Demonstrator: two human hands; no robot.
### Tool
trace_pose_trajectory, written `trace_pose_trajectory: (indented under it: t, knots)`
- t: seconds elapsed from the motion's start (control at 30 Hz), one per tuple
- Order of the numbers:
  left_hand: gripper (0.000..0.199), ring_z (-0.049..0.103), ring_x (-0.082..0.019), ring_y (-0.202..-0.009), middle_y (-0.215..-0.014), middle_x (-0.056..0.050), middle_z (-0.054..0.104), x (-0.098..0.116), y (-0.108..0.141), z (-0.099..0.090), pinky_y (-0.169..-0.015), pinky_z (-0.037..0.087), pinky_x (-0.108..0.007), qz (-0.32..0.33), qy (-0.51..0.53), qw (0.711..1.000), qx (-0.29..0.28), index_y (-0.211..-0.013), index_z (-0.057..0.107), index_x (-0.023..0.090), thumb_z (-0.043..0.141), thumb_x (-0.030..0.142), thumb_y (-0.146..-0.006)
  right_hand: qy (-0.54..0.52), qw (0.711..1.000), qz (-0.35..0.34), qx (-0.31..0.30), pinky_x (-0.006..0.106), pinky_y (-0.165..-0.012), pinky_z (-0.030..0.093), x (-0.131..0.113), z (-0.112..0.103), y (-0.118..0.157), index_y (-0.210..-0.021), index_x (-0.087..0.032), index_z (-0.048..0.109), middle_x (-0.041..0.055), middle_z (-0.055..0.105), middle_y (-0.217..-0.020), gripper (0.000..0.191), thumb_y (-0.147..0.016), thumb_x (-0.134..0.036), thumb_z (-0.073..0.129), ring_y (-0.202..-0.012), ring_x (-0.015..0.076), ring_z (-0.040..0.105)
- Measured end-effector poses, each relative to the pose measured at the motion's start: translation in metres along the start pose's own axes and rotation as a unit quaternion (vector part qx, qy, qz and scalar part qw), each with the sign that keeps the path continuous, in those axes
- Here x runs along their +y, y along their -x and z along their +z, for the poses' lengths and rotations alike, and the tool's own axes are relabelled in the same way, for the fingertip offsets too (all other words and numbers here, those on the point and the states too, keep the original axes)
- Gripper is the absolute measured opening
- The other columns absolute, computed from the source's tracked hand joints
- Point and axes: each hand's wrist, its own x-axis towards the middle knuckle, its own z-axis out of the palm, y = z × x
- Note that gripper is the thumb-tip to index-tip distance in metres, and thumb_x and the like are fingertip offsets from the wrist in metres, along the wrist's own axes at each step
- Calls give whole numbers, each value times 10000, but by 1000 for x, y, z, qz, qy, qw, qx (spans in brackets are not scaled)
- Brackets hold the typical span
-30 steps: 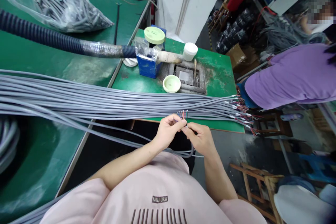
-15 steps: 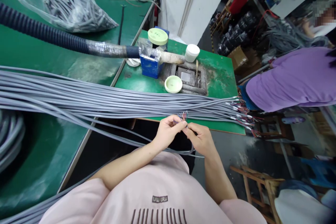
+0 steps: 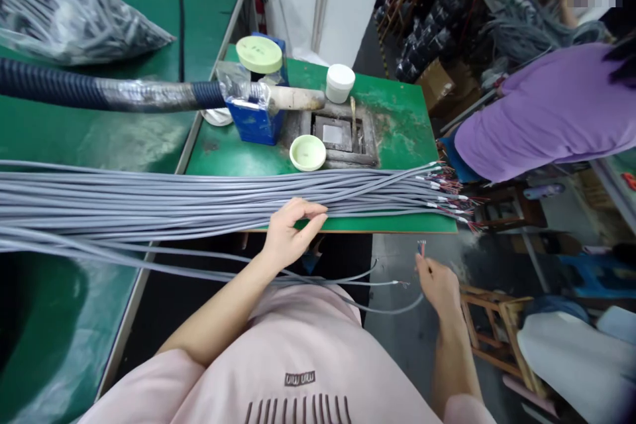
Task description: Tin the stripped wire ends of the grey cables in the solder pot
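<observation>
Many grey cables (image 3: 199, 202) run side by side across the green table, their stripped wire ends (image 3: 447, 189) fanning out at its right edge. My left hand (image 3: 297, 228) is at the front edge of this bundle, thumb and fingers apart, holding nothing. Off the table's front edge, my right hand (image 3: 440, 285) is closed on a single grey cable (image 3: 397, 310), whose thin coloured wires (image 3: 421, 248) stick up above the fingers. Two other loose cable ends (image 3: 392, 283) hang between my body and the table.
Behind the bundle are a light green dish (image 3: 307, 153), a white jar (image 3: 340, 83), a blue box (image 3: 256, 122) and a dark recessed metal unit (image 3: 338, 136). A ribbed hose (image 3: 149, 94) lies at left. A person in purple (image 3: 541, 112) is at right, near a wooden stool (image 3: 497, 331).
My hands have moved apart. The right one carried the cable end to the right; the left one let go and opened, moving left. The view has shifted slightly to the right.
</observation>
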Motion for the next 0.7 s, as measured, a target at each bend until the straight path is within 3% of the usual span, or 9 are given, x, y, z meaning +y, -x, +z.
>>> trace_pose_trajectory:
  t: [0.07,0.13,0.23,0.33,0.4,0.53,0.6,0.7]
  knots:
    - [123,582,-161,-779,-828,-40,684,-6,-8,-2,-733,436,-310,86,-126,988,-31,-933,680,176,599,234,-860,97,984,98,-109,271,-516,343,33,6,4,-546,-186,612,109,646,-595,489,-864,-530,472,-545,192,602]
    - [166,561,-193,-815,-881,-55,682,-12,-14,0,-714,405,-334,133,-242,960,-55,-991,674,182,591,257,-868,110,970,125,-178,276,-513,352,47,12,10,-498,-191,589,112,639,-565,539,-842,-589,473,-540,205,614]
    - [174,523,-221,-804,-855,-61,658,-19,-21,9,-662,344,-348,162,-362,916,-63,-992,673,196,591,284,-865,20,984,40,-174,268,-552,377,29,19,18,-470,-198,537,74,619,-507,541,-877,-534,421,-539,178,601]
    - [130,500,-217,-764,-800,-53,637,-25,-26,18,-638,312,-344,195,-399,895,-36,-942,672,198,578,243,-865,-119,971,-84,-188,243,-540,385,-20,23,17,-505,-192,531,25,580,-458,484,-882,-475,422,-489,135,542]
    - [117,495,-208,-746,-779,-48,634,-27,-29,21,-631,309,-336,217,-396,892,-20,-912,672,194,569,223,-865,-209,940,-148,-226,226,-529,399,-56,25,13,-583,-183,588,-2,583,-479,401,-872,-432,463,-473,113,526]
    - [112,507,-192,-736,-780,-49,642,-20,-30,21,-640,328,-322,227,-372,900,1,-865,663,181,554,207,-863,-337,876,-208,-274,205,-498,427,-117,29,2,-840,-172,677,-17,618,-585,241,-850,-359,524,-468,89,538]
    - [98,520,-186,-751,-805,-49,651,-9,-28,18,-657,344,-320,228,-351,908,10,-862,649,177,554,199,-857,-428,836,-221,-261,212,-495,453,-136,26,-4,-990,-175,656,-11,649,-659,262,-841,-359,543,-468,86,551]
    - [72,543,-167,-771,-851,-37,670,9,-20,11,-670,355,-313,253,-301,920,3,-888,623,178,563,192,-850,-623,734,-194,-188,236,-449,471,-145,12,-18,-1156,-209,560,19,704,-816,381,-837,-417,546,-481,111,600]
